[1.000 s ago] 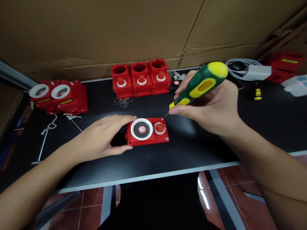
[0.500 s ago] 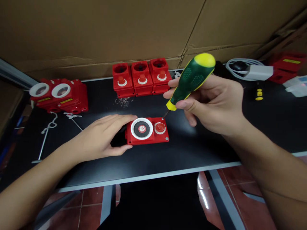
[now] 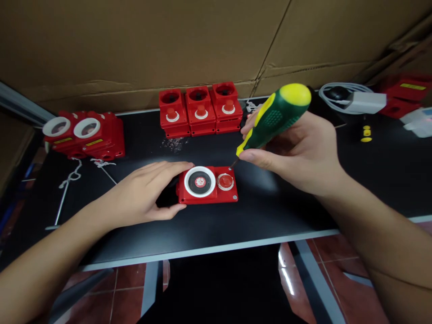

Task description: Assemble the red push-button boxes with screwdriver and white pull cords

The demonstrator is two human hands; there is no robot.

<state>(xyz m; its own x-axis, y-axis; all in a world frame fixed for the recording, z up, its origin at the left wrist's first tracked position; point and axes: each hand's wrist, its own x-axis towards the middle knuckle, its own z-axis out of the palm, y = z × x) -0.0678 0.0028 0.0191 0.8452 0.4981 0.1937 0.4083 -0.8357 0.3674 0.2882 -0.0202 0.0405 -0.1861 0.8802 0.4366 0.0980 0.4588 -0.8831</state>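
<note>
A red box-shaped device (image 3: 221,196) with a white ring around a dark disc and a round red button lies on the black table. My left hand (image 3: 148,189) grips its left end, fingers at the far edge and thumb at the near edge. In my right hand (image 3: 297,153) is a green and yellow screwdriver (image 3: 275,119), held tilted. Its tip meets a small screw (image 3: 230,168) at the device's far right corner. Another screw (image 3: 235,197) sits in the near right corner.
Three red housings (image 3: 201,118) stand in a row at the back, with small crumbs before them. Red units with white rings (image 3: 101,135) and metal T-shaped rods (image 3: 62,204) are at left. A white charger (image 3: 366,102), cable and small yellow-black item (image 3: 366,133) lie at right.
The screwdriver handle has tilted further right and turned a little, and my right fingers have shifted around it. The device and my left hand stay nearly still.
</note>
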